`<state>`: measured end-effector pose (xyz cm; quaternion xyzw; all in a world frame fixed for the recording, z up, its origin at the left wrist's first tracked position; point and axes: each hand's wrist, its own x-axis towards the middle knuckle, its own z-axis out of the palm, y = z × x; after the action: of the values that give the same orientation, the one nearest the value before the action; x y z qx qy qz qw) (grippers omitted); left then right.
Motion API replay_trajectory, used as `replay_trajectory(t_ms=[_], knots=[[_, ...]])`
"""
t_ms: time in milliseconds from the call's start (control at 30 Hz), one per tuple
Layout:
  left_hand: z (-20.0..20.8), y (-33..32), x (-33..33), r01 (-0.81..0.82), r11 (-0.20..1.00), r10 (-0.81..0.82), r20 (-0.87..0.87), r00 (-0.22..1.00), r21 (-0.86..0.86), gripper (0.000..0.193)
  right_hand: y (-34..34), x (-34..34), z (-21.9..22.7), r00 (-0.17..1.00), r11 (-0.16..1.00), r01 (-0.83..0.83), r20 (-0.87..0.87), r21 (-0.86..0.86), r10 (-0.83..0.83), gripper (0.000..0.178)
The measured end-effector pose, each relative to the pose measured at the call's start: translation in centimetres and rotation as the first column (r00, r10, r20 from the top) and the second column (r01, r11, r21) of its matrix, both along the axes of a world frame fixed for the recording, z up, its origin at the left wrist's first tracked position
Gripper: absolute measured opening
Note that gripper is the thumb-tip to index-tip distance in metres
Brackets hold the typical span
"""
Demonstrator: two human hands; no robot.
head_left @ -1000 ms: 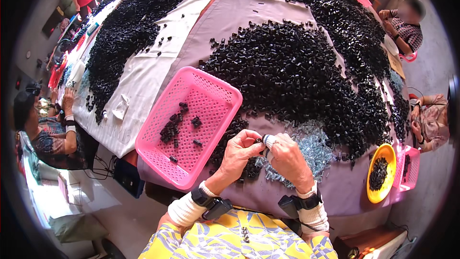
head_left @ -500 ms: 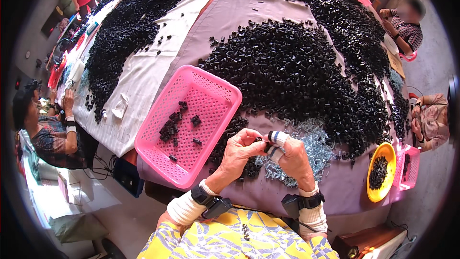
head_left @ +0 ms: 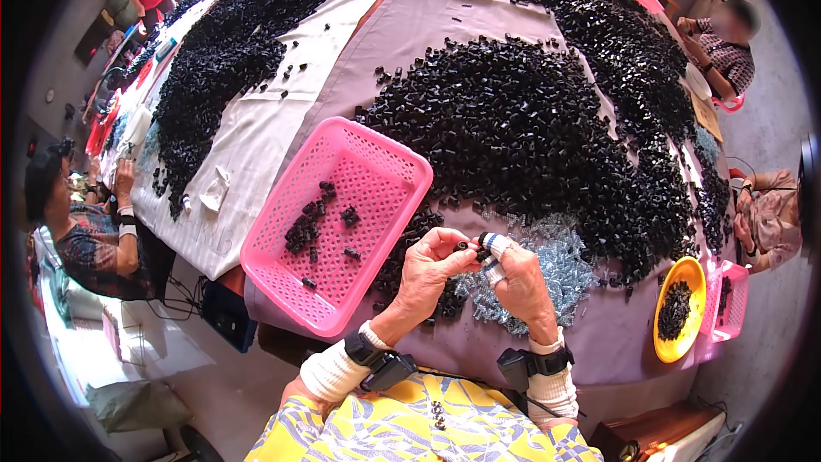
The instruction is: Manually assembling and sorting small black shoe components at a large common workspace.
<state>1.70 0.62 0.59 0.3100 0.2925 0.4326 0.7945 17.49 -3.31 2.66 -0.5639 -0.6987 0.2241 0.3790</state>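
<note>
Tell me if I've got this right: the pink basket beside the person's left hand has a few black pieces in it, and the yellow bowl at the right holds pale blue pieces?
Not quite: the yellow bowl holds black pieces, as the head view shows. The pink basket is as you say.

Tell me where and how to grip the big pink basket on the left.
Probably best: take the big pink basket by its rim, both long sides, from above. The rim surrounds an open top, and the loose black pieces inside lie low, leaving it clear.
</note>
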Motion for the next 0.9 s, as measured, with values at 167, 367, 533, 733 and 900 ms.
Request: replay_trajectory(t_ms=[167,367,533,733,900], knots=[[-0.2,0.0,0.1,0.005,1.000,-0.005,-0.017,1.000,0.003,0.016,0.0,0.4,0.8,0.991,0.996,-0.034,0.131,0.086,0.023,0.033],[0.0,-0.2,0.4,0.011,0.999,-0.011,0.003,1.000,0.035,0.017,-0.4,0.4,1.5,0.969,0.996,-0.072,0.239,0.059,0.056,0.034],[0.3,-0.2,0.4,0.036,0.999,-0.035,-0.052,0.998,0.021,0.018,-0.4,0.5,1.5,0.984,0.982,-0.020,0.180,0.188,-0.014,0.032],[-0.3,-0.3,0.3,0.086,0.994,-0.070,-0.203,0.977,0.074,0.026,-0.1,0.6,1.1,0.980,0.957,0.021,0.183,0.290,-0.077,0.032],[0.0,-0.6,0.6,0.091,0.984,-0.044,-0.289,0.956,0.152,0.027,0.1,0.3,1.4,0.959,0.952,-0.022,0.277,0.304,-0.067,0.033]])
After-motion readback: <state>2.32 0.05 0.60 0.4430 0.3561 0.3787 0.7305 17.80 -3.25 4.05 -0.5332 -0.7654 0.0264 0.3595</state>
